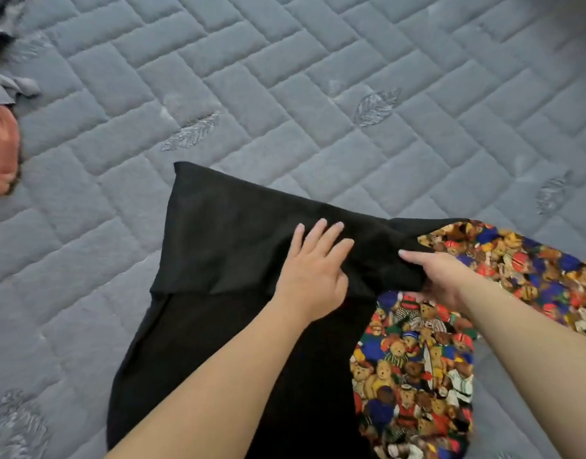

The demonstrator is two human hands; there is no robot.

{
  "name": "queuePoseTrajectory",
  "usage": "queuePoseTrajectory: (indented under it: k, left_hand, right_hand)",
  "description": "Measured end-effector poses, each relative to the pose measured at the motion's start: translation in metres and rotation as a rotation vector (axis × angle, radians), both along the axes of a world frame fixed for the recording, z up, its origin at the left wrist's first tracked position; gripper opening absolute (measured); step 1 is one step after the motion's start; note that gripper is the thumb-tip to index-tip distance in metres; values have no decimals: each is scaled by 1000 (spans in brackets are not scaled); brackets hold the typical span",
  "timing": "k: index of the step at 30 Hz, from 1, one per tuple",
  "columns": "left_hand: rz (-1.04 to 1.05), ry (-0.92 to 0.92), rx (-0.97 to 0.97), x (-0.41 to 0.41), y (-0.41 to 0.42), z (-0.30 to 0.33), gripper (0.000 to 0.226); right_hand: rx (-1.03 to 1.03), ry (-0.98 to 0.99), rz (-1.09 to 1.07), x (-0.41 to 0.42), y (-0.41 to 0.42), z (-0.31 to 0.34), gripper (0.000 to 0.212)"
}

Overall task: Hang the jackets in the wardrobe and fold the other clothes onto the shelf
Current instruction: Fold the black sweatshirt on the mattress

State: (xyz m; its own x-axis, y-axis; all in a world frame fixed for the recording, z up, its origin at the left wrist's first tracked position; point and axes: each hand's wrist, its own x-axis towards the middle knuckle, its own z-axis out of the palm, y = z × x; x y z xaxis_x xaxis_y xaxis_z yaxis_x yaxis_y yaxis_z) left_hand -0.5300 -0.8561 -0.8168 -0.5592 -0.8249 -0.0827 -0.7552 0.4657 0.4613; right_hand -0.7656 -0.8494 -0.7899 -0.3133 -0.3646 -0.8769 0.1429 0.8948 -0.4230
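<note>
A black fabric garment with a teddy-bear print lining [238,246] is spread on a grey quilted mattress [285,94]. Its folded black panel is pressed flat by the left hand [313,266]; an edge is gripped by the right hand [440,276].

No readable text, label, brand, number or sign appeared anywhere. The black garment [238,233] bore no print or tag. The teddy-bear fabric [414,369] showed only pictures of bears, with no legible words. The quilted mattress [285,77] carried stitched leaf motifs but no lettering. The grey cloth [3,81] and orange cloth [1,150] at the left edge showed no writing either.
</note>
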Motion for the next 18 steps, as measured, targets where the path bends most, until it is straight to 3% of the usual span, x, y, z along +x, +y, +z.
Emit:
queuePoseTrajectory:
  k: [2, 5, 7, 10, 12, 14, 15, 18]
  left_hand:
    - [129, -182, 58, 7, -17, -9, 56]
    - [163, -421, 400, 10, -39, -21, 57]
    - [191, -501, 460, -6, -42, -25, 62]
    - [218, -357, 311, -63, -25, -21, 64]
    - [45, -264, 151, -111, -5, -17, 64]
    - [-132, -255, 71, -157, 13, -17, 63]
    - [-195, -280, 52, -179, 20, -19, 64]
    - [-342, -326, 3, -241, 34, -25, 67]
  right_hand:
    - [-26, 87, -57, -3, 6, -15, 32]
    - [-30, 107, -203, -20, 15, -31, 25]
    - [-43, 225, -185, -51, 27, -40, 16]
    - [-68, 407, -282, -114, 52, -39, 15]
    - [-22, 524, -458, -165, 75, -34, 27]
    - [10, 404, -634, -215, 100, -35, 55]
    - [18, 323, -688, -236, 112, -36, 59]
    - [34, 145, -850, -285, 143, -32, 34]
